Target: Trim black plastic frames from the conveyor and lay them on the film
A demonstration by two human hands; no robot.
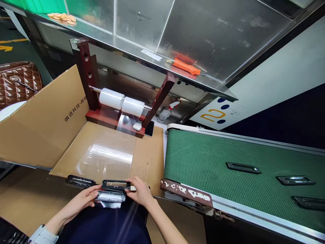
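Note:
My left hand (86,198) is closed on the left end of a silver-grey rectangular panel (111,197) with a dark rim. A thin clear or silvery film (111,205) shows under that panel. My right hand (139,190) pinches the right end of a black rectangular frame (115,183) with a long slot, just above the panel. A small white piece (132,188) shows between the right fingers; its kind is unclear. Another black frame (80,181) lies at the cardboard's front edge, left of my hands.
Clear film covers part of the cardboard (147,162). Behind it, two film rolls (112,98) hang on a dark red stand (111,125). At right, several black frames (243,167) lie on a green conveyor belt (198,156). An orange-handled tool (186,66) rests on the metal shelf (142,27).

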